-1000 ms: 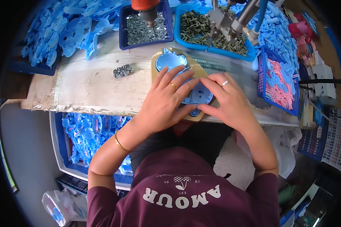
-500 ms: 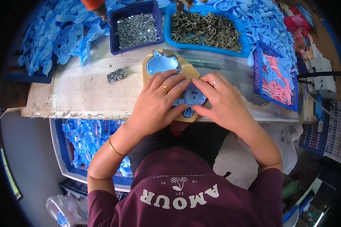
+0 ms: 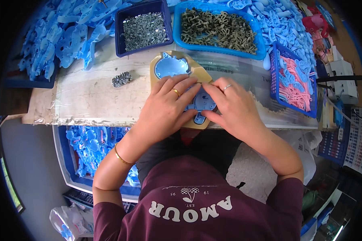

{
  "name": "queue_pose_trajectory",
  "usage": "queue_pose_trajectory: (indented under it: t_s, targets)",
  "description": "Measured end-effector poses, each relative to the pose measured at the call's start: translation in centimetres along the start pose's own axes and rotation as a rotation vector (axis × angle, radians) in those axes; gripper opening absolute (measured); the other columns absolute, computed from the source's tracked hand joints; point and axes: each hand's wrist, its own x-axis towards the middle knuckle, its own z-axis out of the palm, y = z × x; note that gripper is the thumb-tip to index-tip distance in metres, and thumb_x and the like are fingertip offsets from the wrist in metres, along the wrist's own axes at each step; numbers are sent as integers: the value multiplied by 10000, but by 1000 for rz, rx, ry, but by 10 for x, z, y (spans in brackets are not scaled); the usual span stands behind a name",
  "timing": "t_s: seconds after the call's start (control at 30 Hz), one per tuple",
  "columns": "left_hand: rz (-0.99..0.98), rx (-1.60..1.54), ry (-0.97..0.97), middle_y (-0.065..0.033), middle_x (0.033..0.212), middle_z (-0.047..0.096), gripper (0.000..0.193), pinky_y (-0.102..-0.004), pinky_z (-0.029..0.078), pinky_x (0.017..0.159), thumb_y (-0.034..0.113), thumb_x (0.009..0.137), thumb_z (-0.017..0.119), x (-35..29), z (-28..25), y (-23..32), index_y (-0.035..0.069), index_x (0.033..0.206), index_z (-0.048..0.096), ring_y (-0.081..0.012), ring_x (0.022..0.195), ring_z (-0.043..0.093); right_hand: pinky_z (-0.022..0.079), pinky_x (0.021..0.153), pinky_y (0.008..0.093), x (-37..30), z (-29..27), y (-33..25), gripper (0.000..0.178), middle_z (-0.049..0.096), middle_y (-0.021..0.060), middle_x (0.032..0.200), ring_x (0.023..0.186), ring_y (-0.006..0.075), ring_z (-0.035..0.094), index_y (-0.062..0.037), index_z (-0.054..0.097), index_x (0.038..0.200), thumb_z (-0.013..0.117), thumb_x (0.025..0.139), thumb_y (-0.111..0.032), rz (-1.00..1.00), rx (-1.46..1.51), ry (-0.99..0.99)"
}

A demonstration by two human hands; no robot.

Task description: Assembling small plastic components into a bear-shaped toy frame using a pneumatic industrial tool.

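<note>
A tan fixture block (image 3: 153,68) lies near the table's front edge. In its upper hollow sits a rounded, shiny blue plastic shell (image 3: 171,67). Below it rests a flatter blue plastic part (image 3: 204,103) with small holes and a narrow tail toward me. My left hand (image 3: 169,100) covers the part's left side, fingers bent over it and thumb along its lower edge. On the other side my right hand (image 3: 235,105) grips the part's edge between thumb and forefinger. The fingertips of both hands nearly meet above the part. The parts' left portions are hidden under my left hand.
Behind the fixture stand a dark blue tray (image 3: 120,42) of small metal pieces and a light blue basket (image 3: 219,52) of brownish clips. A purple-blue basket (image 3: 278,94) holds pink and blue parts. Blue shells (image 3: 72,38) heap up at the left. A small metal cluster (image 3: 122,79) lies nearby.
Both hands stay on the blue plastic part with hardly any movement. The orange-bodied tool hanging at the top has risen mostly out of view; only its tip still shows.
</note>
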Motion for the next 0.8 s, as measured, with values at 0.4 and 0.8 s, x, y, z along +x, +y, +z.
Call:
queue_pose_trajectory:
  t_s: [0.4, 0.8]
  targets:
    - [-2, 20, -7, -108, 1408, 559, 549, -486, 352, 1143, 241, 844, 736, -6, 3, 3, 53, 1341, 595, -308, 1336, 490, 553, 734, 320, 102, -12, 98, 232, 729, 65, 993, 817, 160, 667, -19, 700, 1116, 706, 926, -153, 169, 309, 69]
    - [-16, 44, -32, -78, 1424, 556, 545, -486, 338, 1162, 287, 868, 736, -4, 1, 3, 83, 1353, 595, -282, 1366, 473, 490, 622, 306, 149, 2, 146, 224, 695, 31, 732, 653, 123, 611, -55, 736, 776, 720, 870, -258, 325, 643, -88]
